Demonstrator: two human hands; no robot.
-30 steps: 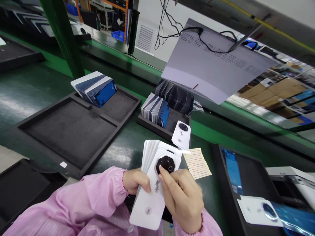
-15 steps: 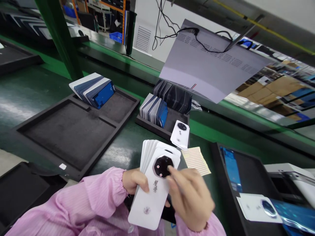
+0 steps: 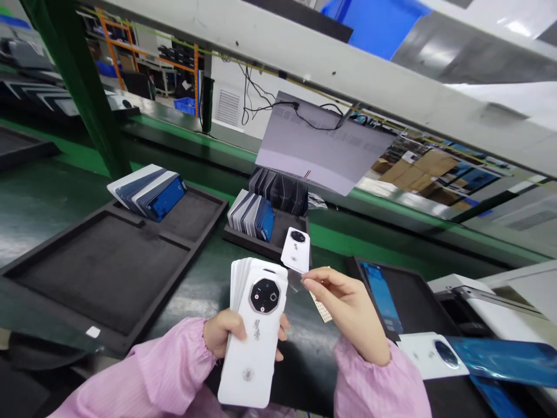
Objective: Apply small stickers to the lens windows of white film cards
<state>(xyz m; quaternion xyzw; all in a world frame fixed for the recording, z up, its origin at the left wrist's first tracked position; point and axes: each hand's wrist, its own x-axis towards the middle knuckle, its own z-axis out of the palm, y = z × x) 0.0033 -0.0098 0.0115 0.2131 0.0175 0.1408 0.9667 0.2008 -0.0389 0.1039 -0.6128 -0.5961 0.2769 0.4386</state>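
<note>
Right hand (image 3: 348, 307) has left the camera window (image 3: 264, 296). Half a second ago its fingers were at the window's edge; now they are up and to the right, apart from the cover, over the near side of the dotted sticker sheet (image 3: 322, 309). Thumb and forefinger drawn narrow, tips meeting or nearly so. Cannot tell whether a small scrap sits between them. The hand hides most of the sheet.

Left hand (image 3: 221, 332) unchanged in its hold: thumb over the front, other fingers behind, gripping a fanned bundle of white phone back covers (image 3: 248, 360) in the near middle, above the tabletop (image 3: 195, 305). Top cover faces up, window at the far end. Two small reddish dots on the dark glass, as half a second ago; window now uncovered by fingers.

Reading of the change: contact with this cover is broken, and the left hand alone bears the bundle. Dots look settled, a judgement only.

Around: a single white cover (image 3: 296, 261) lies at the right near corner of the small far tray (image 3: 252, 244), with upright covers (image 3: 248, 213) on that tray's left. Large tray (image 3: 104, 273) to the left; another tray (image 3: 418, 287) to the right. View has tipped upward; more overhead beam (image 3: 278, 40) shows.
</note>
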